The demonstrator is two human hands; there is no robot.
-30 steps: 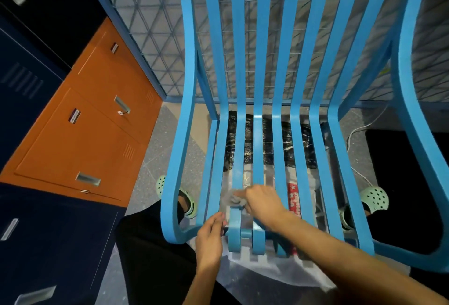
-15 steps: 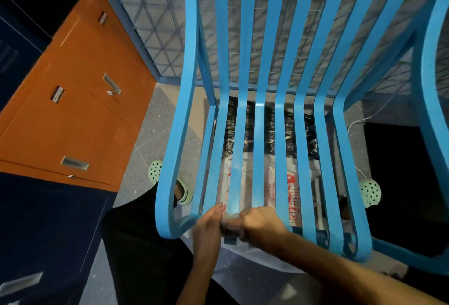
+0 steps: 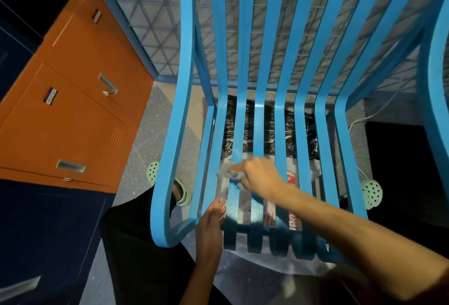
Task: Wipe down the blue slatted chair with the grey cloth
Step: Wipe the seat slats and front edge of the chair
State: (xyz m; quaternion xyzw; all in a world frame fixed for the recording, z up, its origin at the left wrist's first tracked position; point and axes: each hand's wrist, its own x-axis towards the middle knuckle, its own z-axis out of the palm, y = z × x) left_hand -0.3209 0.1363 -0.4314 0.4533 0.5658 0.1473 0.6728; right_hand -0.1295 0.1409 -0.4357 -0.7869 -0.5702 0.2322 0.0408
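On the seat of your one blue chair [image 3: 182, 91], your right hand [image 3: 258, 178] pinches the single crumpled grey cloth [image 3: 225, 171] against a glossy slat [image 3: 239, 132]. Your left hand [image 3: 211, 223] rests straight-fingered at the front edge.

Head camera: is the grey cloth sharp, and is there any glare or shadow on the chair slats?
Head view: the grey cloth in the right hand is smeared by motion blur. Head view: a small glare spot sits on one blue slat near the seat bend; the front slat ends lie in shadow.
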